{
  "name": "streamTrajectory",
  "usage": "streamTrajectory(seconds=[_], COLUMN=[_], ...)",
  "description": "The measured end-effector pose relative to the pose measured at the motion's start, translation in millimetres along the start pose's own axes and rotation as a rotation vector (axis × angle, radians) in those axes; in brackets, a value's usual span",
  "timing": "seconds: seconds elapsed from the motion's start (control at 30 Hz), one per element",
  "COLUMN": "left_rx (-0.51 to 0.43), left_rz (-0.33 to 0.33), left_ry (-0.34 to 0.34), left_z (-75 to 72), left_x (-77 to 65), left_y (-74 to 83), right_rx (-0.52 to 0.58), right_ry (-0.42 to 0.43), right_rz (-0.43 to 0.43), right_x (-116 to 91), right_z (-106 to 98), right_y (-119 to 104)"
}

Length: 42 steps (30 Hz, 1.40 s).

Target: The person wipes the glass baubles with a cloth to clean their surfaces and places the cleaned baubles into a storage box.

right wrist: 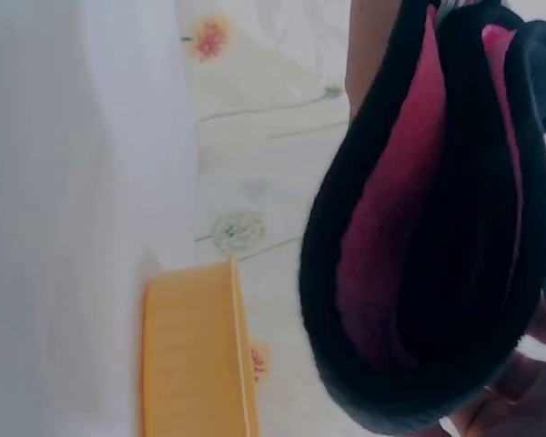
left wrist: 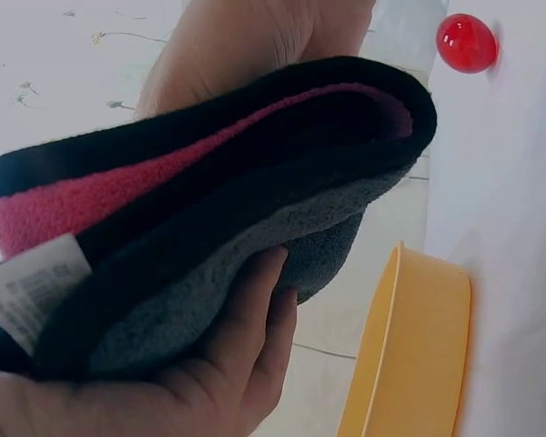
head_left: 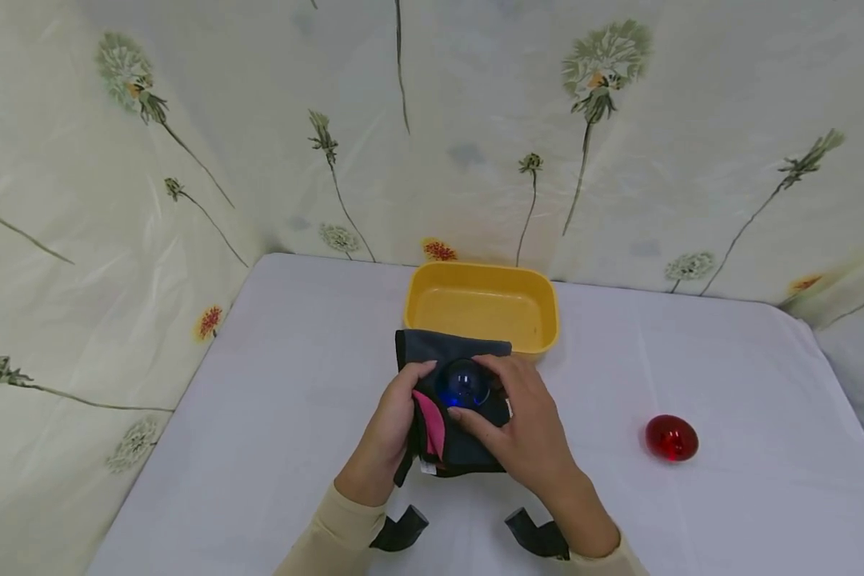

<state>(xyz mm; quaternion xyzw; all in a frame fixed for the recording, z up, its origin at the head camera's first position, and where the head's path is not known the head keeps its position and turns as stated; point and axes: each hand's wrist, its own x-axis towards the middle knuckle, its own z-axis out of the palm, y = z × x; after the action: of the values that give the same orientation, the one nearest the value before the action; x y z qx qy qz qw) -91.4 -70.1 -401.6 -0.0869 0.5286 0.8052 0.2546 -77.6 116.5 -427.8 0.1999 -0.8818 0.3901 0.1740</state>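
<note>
In the head view my left hand [head_left: 385,432] grips the left side of a folded dark grey cloth [head_left: 450,346] with black edging and a pink inner side. A glossy, see-through blue ball [head_left: 464,384] lies against the cloth's upper face. My right hand [head_left: 536,440] holds the ball between thumb and fingers. Both wrist views show the cloth's open folds from the side, with a white label [left wrist: 36,287] in the left one. The ball is hidden by the cloth in the left wrist view.
Just beyond the cloth stands a yellow plastic tub [head_left: 475,308]. A shiny red egg-shaped piece [head_left: 672,438] lies on the white tabletop [head_left: 295,360] at the right. Flower-patterned sheeting [head_left: 432,160] rises behind the table and along its left side.
</note>
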Motion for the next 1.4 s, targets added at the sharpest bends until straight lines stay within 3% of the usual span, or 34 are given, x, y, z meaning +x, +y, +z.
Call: streamTrajectory(seconds=[0.2,0.57,1.03,1.4], left_rx=[-0.006,-0.008,0.076,0.065], left_rz=[-0.007,0.005,-0.023,-0.006], left_ry=[-0.011,-0.003,0.002,0.008], left_z=[1.0,0.7,1.4,1.9], left_x=[-1.1,0.5,0.1,0.8], left_y=[-0.6,-0.2,0.7,2.7], right_rx=[0.019,0.024,0.005,0.049], right_ry=[0.027,-0.065,-0.006,-0.075], right_rz=[0.015,0.038,-0.034,0.054], right_x=[-0.4,-1.7,-1.6,-0.4], right_z=[0.6,2.0,2.0,4.5], right_y=[4.2,0.9,5.1,-1.1])
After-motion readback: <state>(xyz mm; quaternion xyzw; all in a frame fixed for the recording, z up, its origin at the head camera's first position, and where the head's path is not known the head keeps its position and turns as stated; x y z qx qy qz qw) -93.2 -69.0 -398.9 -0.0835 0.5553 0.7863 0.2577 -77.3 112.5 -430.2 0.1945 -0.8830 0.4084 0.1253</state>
